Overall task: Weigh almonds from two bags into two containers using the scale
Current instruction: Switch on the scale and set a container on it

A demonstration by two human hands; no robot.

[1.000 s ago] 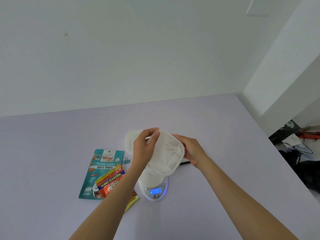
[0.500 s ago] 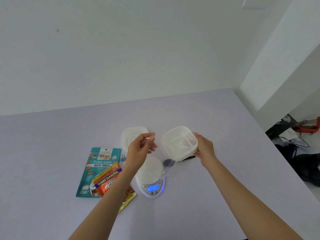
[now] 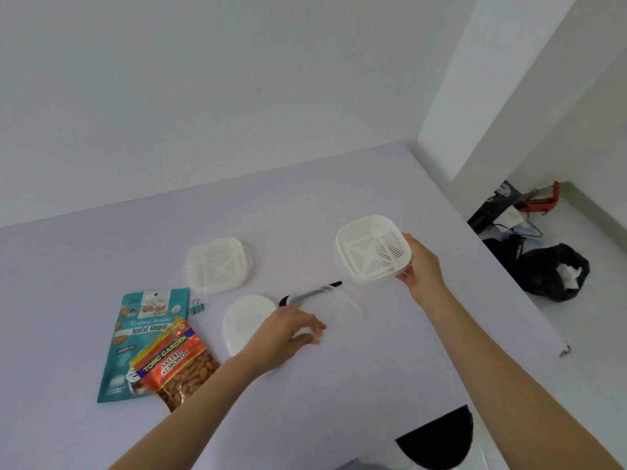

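Observation:
My right hand [image 3: 420, 269] grips a white slotted container [image 3: 373, 249] by its right side, holding it tilted above the table, right of and behind the scale. My left hand [image 3: 291, 330] pinches the near-left edge of a clear lid [image 3: 342, 310] that rests low on the table just right of the white scale [image 3: 244, 320]. My left arm hides the scale's display. A second white container [image 3: 217, 264] sits behind the scale. A teal roasted-almond bag [image 3: 146, 320] lies at the left, with an orange salted-almond bag [image 3: 176, 364] on top of it.
A black-handled utensil [image 3: 315, 291] lies under the clear lid's far edge. A small binder clip [image 3: 197, 307] sits beside the teal bag. The lilac table [image 3: 339, 385] ends at the right, where a black bag [image 3: 553, 273] and cables lie on the floor.
The two hands have parted. My right hand carried the slotted container off to the right. My left hand brought the clear lid down onto the table beside the scale.

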